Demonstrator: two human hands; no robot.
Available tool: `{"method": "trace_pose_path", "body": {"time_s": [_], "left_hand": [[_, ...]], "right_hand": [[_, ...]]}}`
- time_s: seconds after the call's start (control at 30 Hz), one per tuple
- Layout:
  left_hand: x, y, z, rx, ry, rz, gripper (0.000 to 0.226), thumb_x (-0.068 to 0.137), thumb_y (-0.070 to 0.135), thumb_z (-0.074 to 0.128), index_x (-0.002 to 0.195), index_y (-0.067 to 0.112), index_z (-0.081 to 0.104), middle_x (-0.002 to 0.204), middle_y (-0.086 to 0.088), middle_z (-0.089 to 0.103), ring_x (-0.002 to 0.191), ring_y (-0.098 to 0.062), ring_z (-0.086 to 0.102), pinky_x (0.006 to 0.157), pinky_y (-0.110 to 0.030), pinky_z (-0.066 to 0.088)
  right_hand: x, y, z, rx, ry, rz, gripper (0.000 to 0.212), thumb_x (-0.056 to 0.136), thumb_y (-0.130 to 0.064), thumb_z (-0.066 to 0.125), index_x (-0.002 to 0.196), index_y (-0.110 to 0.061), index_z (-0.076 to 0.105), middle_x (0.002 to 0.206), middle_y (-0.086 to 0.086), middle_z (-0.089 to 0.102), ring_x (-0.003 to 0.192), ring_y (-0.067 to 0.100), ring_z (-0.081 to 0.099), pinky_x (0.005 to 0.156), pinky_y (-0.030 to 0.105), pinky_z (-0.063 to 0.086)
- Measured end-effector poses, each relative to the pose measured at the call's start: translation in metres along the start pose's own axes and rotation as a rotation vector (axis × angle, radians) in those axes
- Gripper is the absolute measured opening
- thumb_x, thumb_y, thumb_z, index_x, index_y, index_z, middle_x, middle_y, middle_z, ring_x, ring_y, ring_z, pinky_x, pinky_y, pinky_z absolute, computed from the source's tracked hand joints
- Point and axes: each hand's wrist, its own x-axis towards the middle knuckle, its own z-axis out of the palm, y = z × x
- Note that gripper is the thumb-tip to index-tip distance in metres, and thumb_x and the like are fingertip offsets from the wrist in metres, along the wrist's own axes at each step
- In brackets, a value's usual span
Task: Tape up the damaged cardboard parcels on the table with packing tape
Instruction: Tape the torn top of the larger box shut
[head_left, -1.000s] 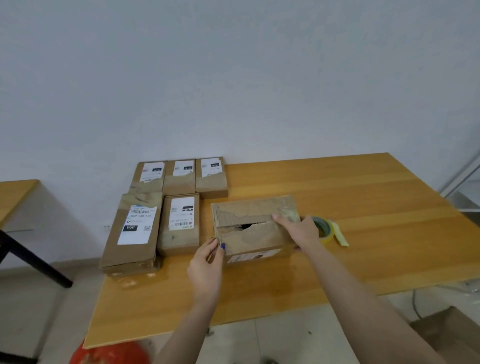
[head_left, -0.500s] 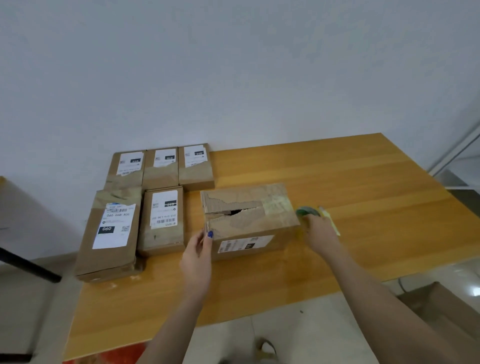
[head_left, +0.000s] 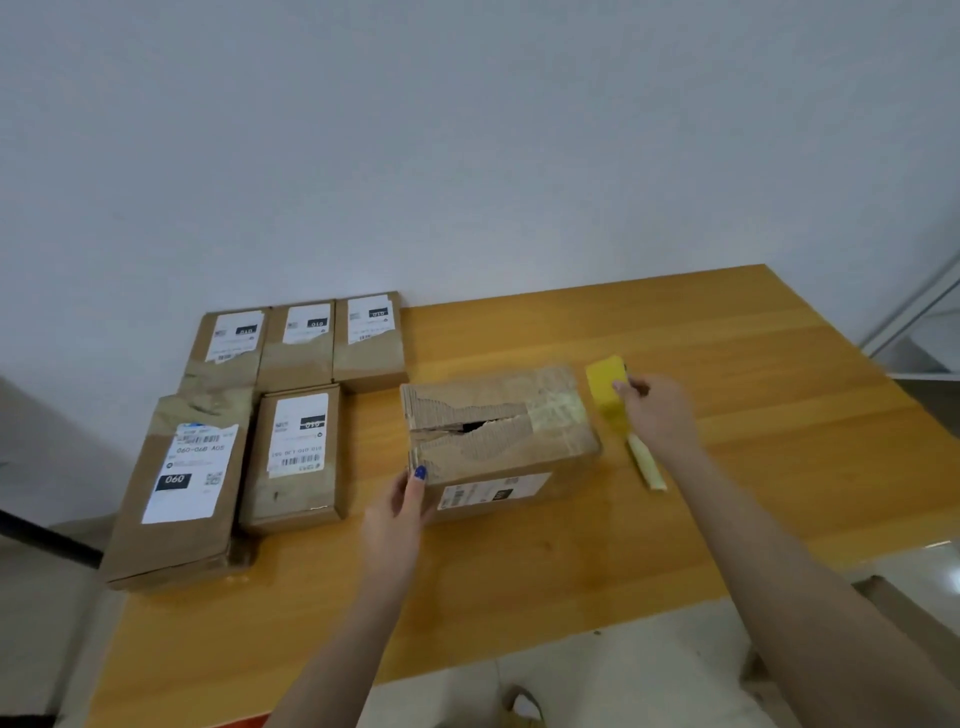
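A torn cardboard box (head_left: 498, 436) stands mid-table, its top ripped open along a jagged seam, with tape over its right end. My left hand (head_left: 402, 512) rests against the box's front left corner, thumb on the top edge. Right of the box, my right hand (head_left: 657, 415) grips the yellow packing tape roll (head_left: 607, 391), lifted and seen edge-on. A loose strip of tape (head_left: 644, 462) hangs from the roll down toward the table.
Several flat labelled cardboard parcels lie in two rows at the table's left: three at the back (head_left: 298, 343), two in front (head_left: 182, 483). The wooden table (head_left: 753, 364) runs to the wall. A cardboard box (head_left: 914, 613) sits on the floor at lower right.
My right hand left the box top, reached to the tape roll on the table and has lifted it. My left hand has stayed at the box's left corner. The camera shifted.
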Motion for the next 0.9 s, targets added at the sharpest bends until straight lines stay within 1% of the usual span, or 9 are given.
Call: {"method": "trace_pose_path", "body": {"time_s": [0.13,0.23,0.33,0.4,0.47,0.6,0.7,0.77,0.9], "left_hand": [[0.007,0.000,0.031,0.091,-0.070,-0.020,0.035,0.097,0.024,0.050,0.129,0.010,0.052,0.115,-0.004,0.063,0.095,-0.009,0.062,0.077,-0.026,0.054],[0.008,0.014,0.044,0.271,-0.027,0.021,0.043,0.096,0.028,0.052,0.134,0.009,0.046,0.122,-0.006,0.059,0.097,-0.013,0.059,0.072,-0.024,0.051],[0.011,0.043,0.050,0.408,0.118,0.154,0.060,0.090,0.021,0.063,0.142,0.007,0.035,0.137,-0.011,0.049,0.120,-0.023,0.051,0.095,-0.038,0.049],[0.010,0.069,0.055,0.348,0.083,0.298,0.063,0.089,0.020,0.064,0.144,0.011,0.033,0.142,-0.004,0.043,0.128,-0.018,0.043,0.105,-0.036,0.040],[0.007,0.095,0.061,0.253,-0.041,0.434,0.060,0.091,0.025,0.061,0.143,0.017,0.034,0.139,0.006,0.044,0.124,-0.009,0.044,0.103,-0.028,0.040],[0.011,0.138,0.063,-0.007,-0.253,0.469,0.069,0.089,0.033,0.063,0.146,0.019,0.028,0.143,0.009,0.040,0.129,-0.005,0.041,0.096,-0.014,0.037],[0.027,0.159,0.053,-0.195,-0.348,0.380,0.093,0.067,0.054,0.073,0.145,0.019,0.035,0.141,0.000,0.048,0.127,-0.016,0.049,0.106,-0.037,0.041],[0.032,0.169,0.041,-0.220,-0.404,0.406,0.082,0.070,0.051,0.071,0.138,0.012,0.044,0.130,-0.007,0.058,0.119,-0.021,0.057,0.099,-0.041,0.048],[0.037,0.175,0.022,-0.337,-0.332,0.471,0.061,0.078,0.044,0.066,0.121,0.002,0.053,0.112,-0.011,0.068,0.110,-0.028,0.063,0.086,-0.042,0.054]], "right_hand": [[0.019,-0.025,-0.058,0.131,0.206,-0.062,0.038,0.098,-0.037,0.052,0.106,-0.002,0.066,0.093,0.008,0.065,0.090,0.027,0.060,0.076,0.035,0.045],[0.020,-0.046,-0.104,0.373,0.224,-0.080,0.029,0.095,-0.036,0.057,0.096,-0.009,0.066,0.086,-0.001,0.061,0.081,0.015,0.055,0.067,0.022,0.039],[0.015,-0.062,-0.130,0.664,0.071,-0.121,0.027,0.091,-0.031,0.063,0.089,-0.005,0.070,0.084,0.002,0.065,0.078,0.013,0.058,0.072,0.022,0.044],[0.011,-0.072,-0.134,0.785,-0.054,-0.142,0.023,0.090,-0.027,0.066,0.088,-0.004,0.071,0.084,0.003,0.068,0.081,0.015,0.062,0.075,0.028,0.048],[0.006,-0.084,-0.129,0.844,-0.168,-0.169,0.018,0.089,-0.026,0.067,0.083,-0.009,0.071,0.081,0.000,0.069,0.079,0.015,0.064,0.071,0.028,0.048],[-0.006,-0.117,-0.115,0.936,-0.401,-0.218,0.021,0.089,-0.024,0.065,0.085,-0.004,0.070,0.085,0.008,0.065,0.082,0.018,0.061,0.079,0.032,0.046],[-0.009,-0.144,-0.107,1.024,-0.523,-0.241,0.019,0.091,-0.019,0.062,0.080,-0.007,0.072,0.083,0.000,0.070,0.086,0.017,0.063,0.092,0.041,0.048],[-0.009,-0.159,-0.102,1.058,-0.580,-0.259,0.019,0.092,-0.018,0.060,0.080,-0.011,0.073,0.081,-0.003,0.070,0.086,0.016,0.061,0.094,0.045,0.048],[-0.016,-0.178,-0.089,0.977,-0.549,-0.334,0.025,0.095,-0.031,0.057,0.092,-0.011,0.070,0.085,0.000,0.065,0.083,0.013,0.060,0.080,0.034,0.050]]}}
